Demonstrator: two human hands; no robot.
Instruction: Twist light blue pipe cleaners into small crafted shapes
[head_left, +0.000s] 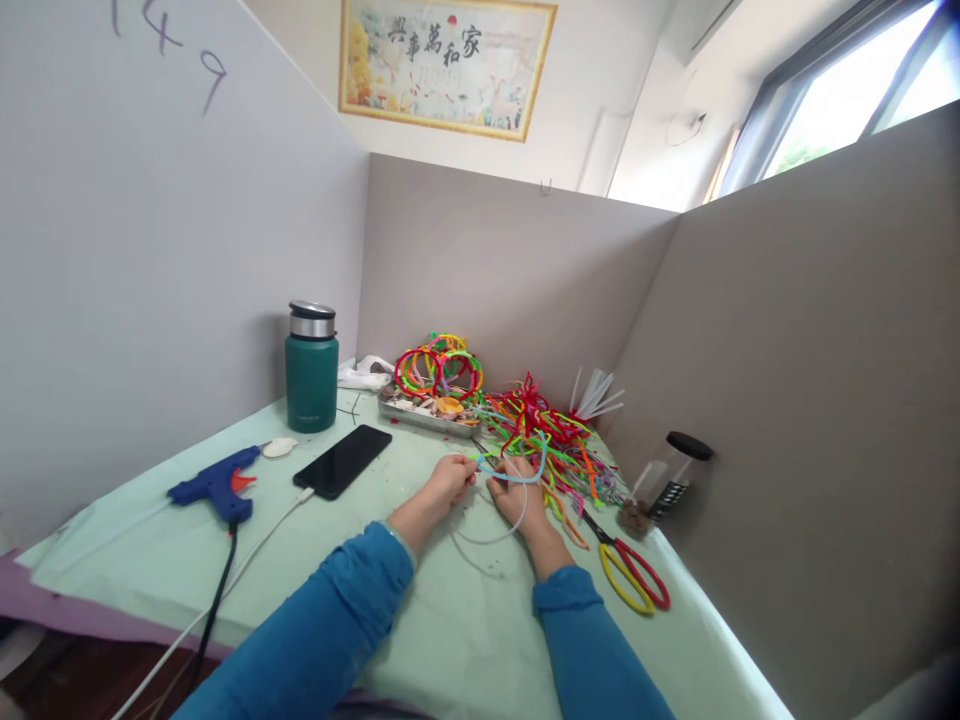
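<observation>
Near the middle of the table, my left hand (452, 480) is closed, its fingers pinched on the end of a light blue pipe cleaner (517, 479). Just to its right is my right hand (519, 492), fingers curled, close under the same pipe cleaner; what its fingertips hold is too small to make out. The blue pipe cleaner curves up over my right hand. A thin pale loop (491, 542) hangs below and between the hands. Behind my right hand lies a heap of colourful pipe cleaners (559, 435).
Scissors (634, 575) and a clear jar (667, 485) lie at the right. A metal tray (427, 422) with scraps and coloured rings stands behind. On the left are a green bottle (311, 370), a phone (343, 461) and a blue glue gun (217, 482) with cables. Grey partitions surround the table.
</observation>
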